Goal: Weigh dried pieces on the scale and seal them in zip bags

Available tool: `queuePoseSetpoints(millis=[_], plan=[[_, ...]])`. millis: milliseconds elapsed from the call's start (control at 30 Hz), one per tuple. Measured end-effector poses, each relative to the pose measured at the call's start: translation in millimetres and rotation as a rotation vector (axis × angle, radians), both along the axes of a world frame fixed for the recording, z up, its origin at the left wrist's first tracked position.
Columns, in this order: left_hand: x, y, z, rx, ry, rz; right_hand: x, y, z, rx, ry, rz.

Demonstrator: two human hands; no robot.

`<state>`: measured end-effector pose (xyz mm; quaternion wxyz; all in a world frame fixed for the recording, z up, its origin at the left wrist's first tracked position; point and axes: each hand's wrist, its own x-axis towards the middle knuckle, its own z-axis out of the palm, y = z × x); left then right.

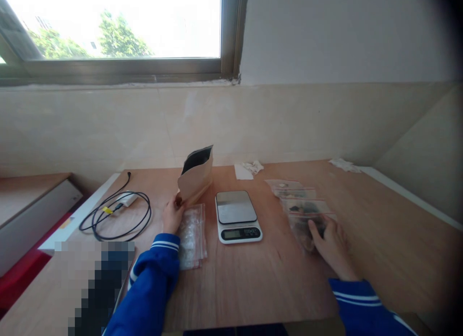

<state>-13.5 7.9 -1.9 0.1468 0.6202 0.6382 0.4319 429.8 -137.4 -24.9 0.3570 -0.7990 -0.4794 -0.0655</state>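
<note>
My left hand (173, 214) is at the lower left corner of an open kraft paper pouch (197, 179), its fingers curled against the pouch's edge. The pouch stands upright with its dark inside showing. Just below it lies a stack of clear zip bags (193, 237), partly under my left wrist. On the right, my right hand (332, 239) grips the nearest of several overlapping zip bags (302, 230), which have dark and brownish contents I cannot make out. Between my hands sits a white digital kitchen scale (237, 208) with nothing on its plate; its reading is not legible.
A coiled black cable (123, 215) with a white adapter (126, 198) lies at the left. White paper (244, 172) and crumpled tissue (256, 167) lie at the back, with more tissue (345, 165) at the far right. A wall and window (126, 27) bound the table (238, 283).
</note>
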Motion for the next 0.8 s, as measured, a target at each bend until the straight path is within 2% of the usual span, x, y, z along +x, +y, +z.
queuePoseSetpoints(millis=[67, 167, 267, 367, 433, 533, 700, 800], plan=[[-1, -1, -3.3, 0.002, -0.044, -0.039, -16, 3, 21.5, 0.086, -0.011, 0.099], [0, -6, -1.8, -0.010, -0.123, -0.072, -64, 6, 68.7, 0.210, 0.017, 0.498], [2, -11, 1.6, 0.010, -0.152, -0.088, -118, 10, 114.5, 0.205, 0.130, 0.834], [2, -16, 3.3, 0.040, -0.167, -0.146, -159, 15, 140.9, 0.223, 0.127, 0.974], [2, -19, 3.9, 0.050, -0.170, -0.181, -175, 20, 145.5, 0.213, 0.084, 1.038], [3, -20, 5.4, 0.047, -0.162, -0.183, -189, 25, 139.0, 0.150, -0.018, 1.109], [5, -20, 8.4, 0.039, -0.155, -0.154, -203, 38, 111.6, -0.059, -0.032, 1.028], [6, -19, 6.6, 0.040, -0.152, -0.127, -216, 58, 91.3, -0.004, 0.091, 1.050]])
